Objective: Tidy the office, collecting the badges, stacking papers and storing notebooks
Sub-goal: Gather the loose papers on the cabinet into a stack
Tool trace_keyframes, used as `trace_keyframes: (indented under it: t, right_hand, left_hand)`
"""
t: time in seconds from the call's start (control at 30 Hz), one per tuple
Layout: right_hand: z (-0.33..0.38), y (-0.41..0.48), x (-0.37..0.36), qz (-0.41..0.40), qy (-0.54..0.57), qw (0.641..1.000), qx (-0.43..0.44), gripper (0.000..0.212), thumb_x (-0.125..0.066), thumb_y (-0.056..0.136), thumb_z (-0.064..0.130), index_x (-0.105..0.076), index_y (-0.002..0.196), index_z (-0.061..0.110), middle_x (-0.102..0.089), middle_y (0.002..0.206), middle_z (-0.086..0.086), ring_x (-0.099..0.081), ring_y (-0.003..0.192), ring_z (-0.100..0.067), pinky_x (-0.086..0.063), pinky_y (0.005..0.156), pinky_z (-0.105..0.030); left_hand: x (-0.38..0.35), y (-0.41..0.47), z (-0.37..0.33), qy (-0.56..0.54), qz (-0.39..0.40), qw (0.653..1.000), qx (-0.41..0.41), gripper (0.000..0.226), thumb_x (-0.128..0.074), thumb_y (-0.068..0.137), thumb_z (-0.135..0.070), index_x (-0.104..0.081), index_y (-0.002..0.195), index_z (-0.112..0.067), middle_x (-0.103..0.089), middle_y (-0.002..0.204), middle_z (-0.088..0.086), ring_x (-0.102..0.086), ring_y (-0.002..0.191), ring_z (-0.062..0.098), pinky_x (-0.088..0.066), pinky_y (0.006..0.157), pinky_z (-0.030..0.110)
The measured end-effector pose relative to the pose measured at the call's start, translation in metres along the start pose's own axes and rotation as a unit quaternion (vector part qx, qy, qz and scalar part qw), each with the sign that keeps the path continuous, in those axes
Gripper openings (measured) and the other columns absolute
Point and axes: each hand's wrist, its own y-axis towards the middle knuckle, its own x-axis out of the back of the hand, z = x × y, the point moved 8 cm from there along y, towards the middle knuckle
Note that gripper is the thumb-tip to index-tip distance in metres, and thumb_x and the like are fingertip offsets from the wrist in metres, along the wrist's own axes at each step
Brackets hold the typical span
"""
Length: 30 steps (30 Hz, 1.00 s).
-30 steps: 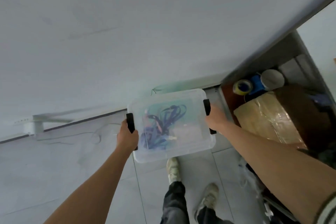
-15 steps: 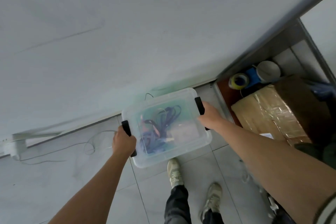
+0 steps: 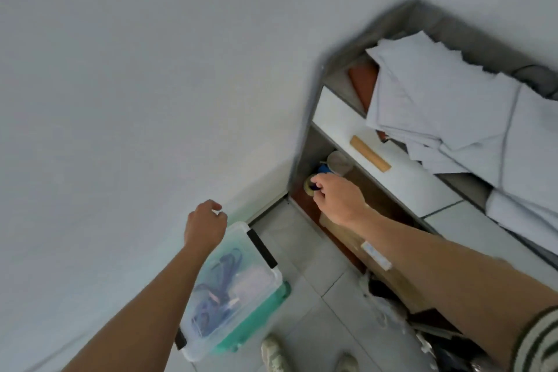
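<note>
Box: clear plastic lidded storage box [image 3: 238, 287] with black latches sits on the tiled floor [image 3: 305, 254] by the wall — blue lanyard badges [image 3: 217, 287] inside.
Your left hand [image 3: 205, 225]: above the box, fingers loosely curled, gripping nothing.
Your right hand [image 3: 335, 198]: at the grey shelf's [image 3: 308, 142] lower compartment — fingers bent, empty.
Papers: loose white sheets [image 3: 447, 100] piled on top.

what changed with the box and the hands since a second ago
Both hands let go of the clear lidded box; it now sits on the floor by the wall. The left hand hovers open above it. The right hand has moved right to the tape roll in the cabinet. The lanyards stay inside the box.
</note>
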Motion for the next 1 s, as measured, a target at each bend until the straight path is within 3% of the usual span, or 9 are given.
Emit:
trace_keyframes:
  t: [0.23, 0.33, 0.43, 0.6, 0.77, 0.87, 1.0]
  right_hand:
    - [-0.083, -0.032, 0.149, -0.156, -0.016, 0.987, -0.023, 0.030, -0.056, 0.096, 0.028, -0.060, 0.125, 0.022, -0.066, 0.119, 0.002, -0.066, 0.101, -0.018, -0.051, 0.086, -0.028]
    - [-0.134, -0.042, 0.193, -0.186, -0.007, 0.981, -0.059, 0.031, -0.053, 0.096, 0.028, -0.059, 0.126, 0.022, -0.064, 0.121, 0.004, -0.065, 0.101, -0.017, -0.051, 0.086, -0.029]
    - [-0.199, -0.047, 0.224, -0.176, 0.002, 0.978, -0.114, 0.033, -0.051, 0.096, 0.029, -0.056, 0.128, 0.024, -0.061, 0.123, 0.005, -0.062, 0.105, -0.017, -0.049, 0.088, -0.032]
    - [-0.301, -0.044, 0.245, -0.126, 0.001, 0.974, -0.187, 0.041, -0.050, 0.096, 0.033, -0.048, 0.136, 0.025, -0.054, 0.133, 0.000, -0.054, 0.117, -0.021, -0.043, 0.095, -0.035]
    - [-0.362, -0.040, 0.242, -0.097, 0.021, 0.965, -0.244, 0.051, -0.055, 0.093, 0.037, -0.044, 0.140, 0.022, -0.044, 0.142, -0.006, -0.039, 0.129, -0.027, -0.039, 0.099, -0.040]
    - [-0.398, -0.050, 0.256, -0.164, 0.033, 0.940, -0.298, 0.055, -0.058, 0.091, 0.040, -0.043, 0.141, 0.022, -0.039, 0.148, -0.005, -0.032, 0.135, -0.027, -0.034, 0.103, -0.043]
    - [-0.451, -0.088, 0.282, -0.266, 0.053, 0.868, -0.416, 0.069, -0.065, 0.087, 0.038, -0.036, 0.145, 0.016, -0.035, 0.150, -0.013, -0.030, 0.137, -0.035, -0.032, 0.106, -0.050]
  left_hand:
    - [-0.019, -0.011, -0.189, 0.009, 0.004, 0.989, -0.148, 0.026, -0.054, 0.091, -0.015, -0.065, 0.114, -0.012, -0.068, 0.106, 0.010, -0.059, 0.090, 0.025, -0.043, 0.078, 0.029]
    - [-0.044, -0.025, -0.261, 0.010, 0.014, 0.979, -0.203, 0.023, -0.054, 0.093, -0.015, -0.064, 0.114, -0.012, -0.067, 0.110, 0.011, -0.062, 0.096, 0.026, -0.046, 0.081, 0.030]
    - [-0.074, -0.037, -0.327, 0.003, 0.018, 0.969, -0.246, 0.020, -0.057, 0.093, -0.017, -0.064, 0.111, -0.012, -0.067, 0.108, 0.010, -0.062, 0.094, 0.025, -0.051, 0.085, 0.032]
    - [-0.127, -0.046, -0.400, -0.006, 0.038, 0.963, -0.268, 0.016, -0.056, 0.093, -0.018, -0.060, 0.109, -0.017, -0.063, 0.103, 0.005, -0.058, 0.084, 0.016, -0.054, 0.073, 0.030]
    - [-0.156, -0.040, -0.436, 0.051, 0.037, 0.961, -0.270, 0.026, -0.054, 0.094, -0.016, -0.060, 0.119, -0.011, -0.059, 0.122, 0.010, -0.057, 0.109, 0.024, -0.044, 0.092, 0.033]
    - [-0.171, -0.041, -0.464, 0.065, 0.043, 0.949, -0.305, 0.025, -0.054, 0.094, -0.016, -0.061, 0.119, -0.011, -0.057, 0.124, 0.012, -0.056, 0.109, 0.026, -0.042, 0.093, 0.033]
    - [-0.204, -0.046, -0.505, 0.111, 0.069, 0.909, -0.395, 0.025, -0.055, 0.096, -0.020, -0.060, 0.120, -0.017, -0.053, 0.125, 0.007, -0.052, 0.112, 0.022, -0.038, 0.091, 0.025]
